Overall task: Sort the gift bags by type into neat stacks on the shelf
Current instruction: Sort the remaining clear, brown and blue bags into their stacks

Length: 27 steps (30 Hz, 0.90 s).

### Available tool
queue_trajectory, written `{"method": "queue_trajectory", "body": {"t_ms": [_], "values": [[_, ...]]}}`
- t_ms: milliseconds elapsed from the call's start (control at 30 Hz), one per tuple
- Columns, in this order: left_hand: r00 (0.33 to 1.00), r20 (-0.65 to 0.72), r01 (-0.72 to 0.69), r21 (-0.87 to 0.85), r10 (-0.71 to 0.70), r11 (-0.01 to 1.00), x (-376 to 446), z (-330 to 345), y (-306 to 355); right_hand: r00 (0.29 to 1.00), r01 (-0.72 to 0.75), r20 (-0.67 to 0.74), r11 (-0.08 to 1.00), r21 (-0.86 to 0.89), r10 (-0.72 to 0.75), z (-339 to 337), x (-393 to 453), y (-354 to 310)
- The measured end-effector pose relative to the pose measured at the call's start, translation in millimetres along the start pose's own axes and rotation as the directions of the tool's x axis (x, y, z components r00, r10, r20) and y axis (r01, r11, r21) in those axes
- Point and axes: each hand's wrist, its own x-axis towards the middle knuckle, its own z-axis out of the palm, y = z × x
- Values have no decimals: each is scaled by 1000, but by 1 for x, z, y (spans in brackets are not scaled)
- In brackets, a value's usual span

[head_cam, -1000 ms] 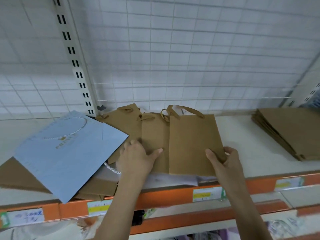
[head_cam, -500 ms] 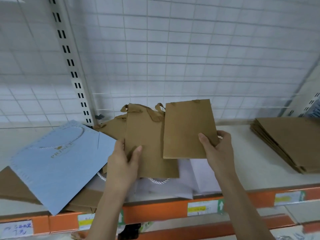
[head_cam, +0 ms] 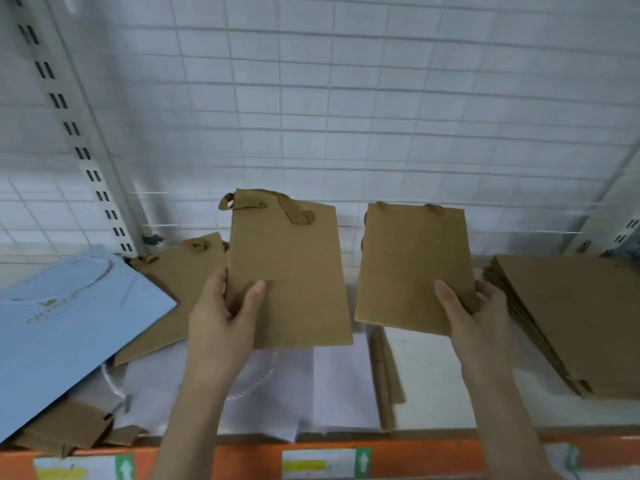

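One blue gift bag [head_cam: 65, 317] lay flat at the far left of the shelf [head_cam: 433, 368], printed with gold lettering too blurred to read. To its right a brown kraft bag [head_cam: 180, 271] rested tilted against the pile, and white bags [head_cam: 311, 386], perhaps two or three, lay flat beneath. The left hand [head_cam: 221, 327] held a second kraft bag [head_cam: 287, 271] above the shelf, fingers [head_cam: 254, 296] clamped on its lower left corner, thumb on the front; its flat brown handles folded over the top edge. Right of that, the right hand [head_cam: 474, 313] pinched a third, matching kraft bag [head_cam: 412, 265] by its lower right corner. One neat stack of kraft bags [head_cam: 571, 320] sat at the shelf's right end.
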Motion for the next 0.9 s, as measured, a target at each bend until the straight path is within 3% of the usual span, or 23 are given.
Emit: {"method": "queue_trajectory", "body": {"t_ms": [300, 467, 600, 800, 900], "values": [[996, 34, 84, -57, -82, 995, -33, 79, 14, 991, -102, 63, 963, -250, 121, -111, 30, 45], [995, 7, 97, -33, -97, 995, -53, 98, 17, 989, -15, 122, 884, -468, 81, -105, 29, 57], [994, 1, 105, -9, -105, 994, -66, 103, 17, 992, 95, 126, 724, -683, -11, -94, 27, 60], [993, -9, 120, 66, -120, 991, -79, 104, 13, 991, 136, 114, 621, -772, -75, -84, 24, 67], [992, 4, 122, 58, -122, 991, -80, 110, 16, 983, 172, 172, 664, -728, -67, -90, 26, 66]]}}
